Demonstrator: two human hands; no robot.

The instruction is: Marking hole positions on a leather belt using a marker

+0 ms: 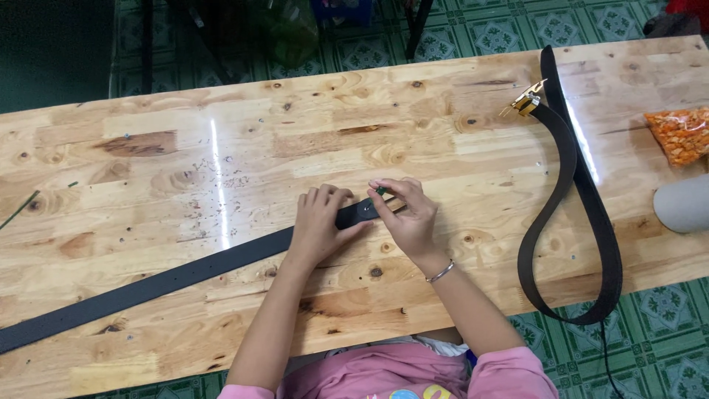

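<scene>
Grip, left hand (319, 222): we find it pressed flat, fingers spread, on the black belt (185, 275) near its end; nothing is clasped.
Grip, right hand (408, 214): fingertips pinched shut on a small green-tipped tool (379, 191) held at the belt's end.
Belt position: we note it lying flat across the wooden table (221, 148), running down to the left edge.
Nearby: a second dark belt (572, 222) with gold buckle (523, 100) loops at right, well apart; orange snack bag (681, 134) beyond.
</scene>
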